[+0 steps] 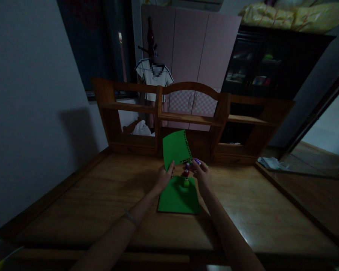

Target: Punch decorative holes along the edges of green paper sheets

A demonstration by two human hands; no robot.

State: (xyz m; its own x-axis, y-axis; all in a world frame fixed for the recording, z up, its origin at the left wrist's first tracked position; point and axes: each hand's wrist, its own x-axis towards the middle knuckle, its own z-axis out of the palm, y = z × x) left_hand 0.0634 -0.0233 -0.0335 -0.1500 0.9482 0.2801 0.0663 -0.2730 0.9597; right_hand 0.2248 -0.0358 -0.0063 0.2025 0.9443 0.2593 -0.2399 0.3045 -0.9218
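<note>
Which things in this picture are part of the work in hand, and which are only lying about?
In use:
- left hand holding up a green paper sheet with punched edge
- right hand at small purple, red and green craft punches
- flat green paper sheet on the wooden desk

Lying about:
- white plastic bag
- papers at the desk's right edge
- white shirt on a hanger

The room is dim and underexposed, with the dark cabinet (271, 64) nearly black and the corners falling into heavy vignette. Soft light from above and the right puts a pale sheen on the wooden worktop (251, 210) and throws the shelf unit's (186, 116) shadow onto the left wall (31, 113). Straight lines bow toward the edges, and fine detail is soft and noisy throughout.
</note>
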